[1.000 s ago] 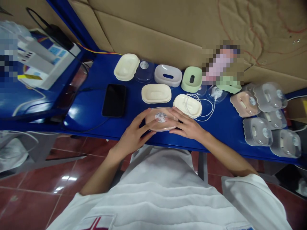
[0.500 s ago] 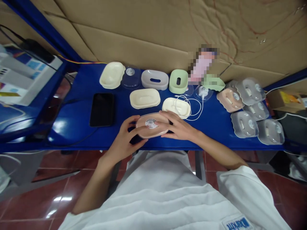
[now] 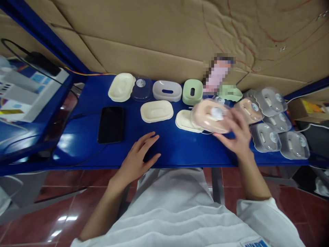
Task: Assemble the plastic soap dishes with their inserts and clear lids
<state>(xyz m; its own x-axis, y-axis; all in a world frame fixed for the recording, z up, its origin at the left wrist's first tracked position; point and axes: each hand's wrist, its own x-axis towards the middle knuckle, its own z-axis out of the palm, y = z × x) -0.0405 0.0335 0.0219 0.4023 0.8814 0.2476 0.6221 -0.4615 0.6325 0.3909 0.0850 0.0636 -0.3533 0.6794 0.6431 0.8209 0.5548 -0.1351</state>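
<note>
Held dish point(image 3: 204, 111) in the right hand point(image 3: 238, 133): plain peach; label point(image 3: 217, 113), white. Left of the grip: trays point(image 3: 157, 111), cream; lilac dish point(image 3: 160, 90), pale; green dish point(image 3: 192, 99), light; flat device point(image 3: 111, 124), black. Right of the grip: second peach dish point(image 3: 250, 110). Below the grip: tabletop point(image 3: 177, 149), blue. Beyond the grip: cardboard point(image 3: 144, 37), brown, thin red lines point(image 3: 232, 25).

right fingers point(image 3: 235, 126): gripping clear-lidded pink dish point(image 3: 206, 116) | left fingers point(image 3: 151, 141): parted, over blue table point(image 3: 180, 149)
</note>
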